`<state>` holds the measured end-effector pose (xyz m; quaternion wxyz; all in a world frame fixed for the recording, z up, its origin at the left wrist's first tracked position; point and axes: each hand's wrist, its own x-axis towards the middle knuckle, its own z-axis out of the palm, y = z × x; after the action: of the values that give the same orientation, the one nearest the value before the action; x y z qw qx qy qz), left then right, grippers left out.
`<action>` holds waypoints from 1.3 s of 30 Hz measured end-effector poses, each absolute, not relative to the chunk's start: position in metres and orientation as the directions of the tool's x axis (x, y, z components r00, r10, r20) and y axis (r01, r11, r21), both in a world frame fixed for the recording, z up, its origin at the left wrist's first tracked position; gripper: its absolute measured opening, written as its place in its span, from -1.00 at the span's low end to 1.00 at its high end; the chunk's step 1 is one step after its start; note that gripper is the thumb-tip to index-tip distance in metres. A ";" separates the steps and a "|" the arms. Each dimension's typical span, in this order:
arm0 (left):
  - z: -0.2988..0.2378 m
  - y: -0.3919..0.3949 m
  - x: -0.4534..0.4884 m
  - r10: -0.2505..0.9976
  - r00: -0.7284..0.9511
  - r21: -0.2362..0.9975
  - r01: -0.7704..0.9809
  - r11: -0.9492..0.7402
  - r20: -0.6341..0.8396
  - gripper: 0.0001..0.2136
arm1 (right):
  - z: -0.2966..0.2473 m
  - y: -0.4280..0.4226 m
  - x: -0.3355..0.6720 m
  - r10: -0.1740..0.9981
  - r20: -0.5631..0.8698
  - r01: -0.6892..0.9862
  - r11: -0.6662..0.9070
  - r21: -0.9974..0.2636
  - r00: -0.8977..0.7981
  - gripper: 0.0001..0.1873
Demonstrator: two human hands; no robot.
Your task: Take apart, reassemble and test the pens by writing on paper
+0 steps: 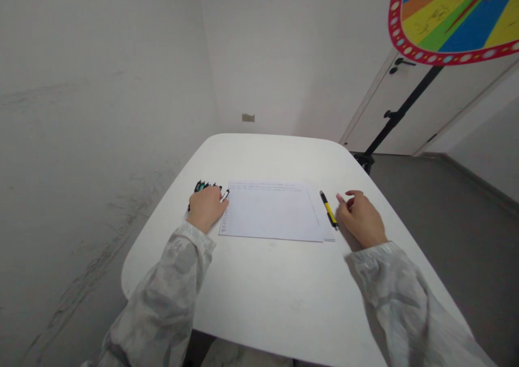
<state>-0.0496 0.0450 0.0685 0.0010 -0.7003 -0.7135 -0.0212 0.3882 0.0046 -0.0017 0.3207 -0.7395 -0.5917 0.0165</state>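
The yellow-and-black pen lies near-to-far, just left of my empty, half-curled right hand. My left hand covers dark pens; its grip is unclear.

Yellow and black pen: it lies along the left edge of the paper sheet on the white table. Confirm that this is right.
Not right. The yellow and black pen lies along the right edge of the paper sheet, not the left, on the white table. The head view shows it beside the right hand; the left hand rests on a separate bunch of pens.
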 end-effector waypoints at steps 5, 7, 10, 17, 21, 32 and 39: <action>0.069 0.045 -0.049 0.999 -0.012 0.032 0.999 0.011 0.031 -0.73 | 0.010 0.000 0.368 0.887 0.320 0.786 -0.073 -0.613 0.332 -0.44; 0.069 0.045 -0.049 0.999 -0.014 0.034 0.999 0.013 0.030 -0.73 | 0.012 0.000 0.364 0.905 0.275 0.767 -0.082 -0.637 0.325 -0.45; 0.068 0.045 -0.049 0.999 -0.020 0.031 0.999 0.019 0.031 -0.73 | 0.013 0.000 0.363 0.915 0.248 0.760 -0.089 -0.644 0.318 -0.49; 0.067 0.045 -0.050 0.999 -0.010 0.033 0.999 0.009 0.038 -0.74 | 0.012 0.001 0.364 0.927 0.246 0.757 -0.059 -0.651 0.284 -0.44; 0.068 0.045 -0.050 1.000 -0.011 0.034 0.999 0.010 0.030 -0.74 | 0.007 0.004 0.366 0.921 0.269 0.735 -0.028 -0.677 0.283 -0.38; 0.070 0.045 -0.049 1.000 -0.009 0.031 0.999 0.008 0.029 -0.75 | 0.006 0.005 0.366 0.900 0.315 0.732 -0.005 -0.682 0.300 -0.28; 0.069 0.045 -0.049 0.999 -0.008 0.029 1.000 0.007 0.035 -0.74 | 0.005 0.006 0.368 0.898 0.324 0.761 -0.018 -0.649 0.297 -0.30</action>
<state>-0.0491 0.0448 0.0690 0.0022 -0.7044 -0.7095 -0.0228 0.3680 0.0059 0.0054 0.3844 -0.7077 -0.5860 0.0893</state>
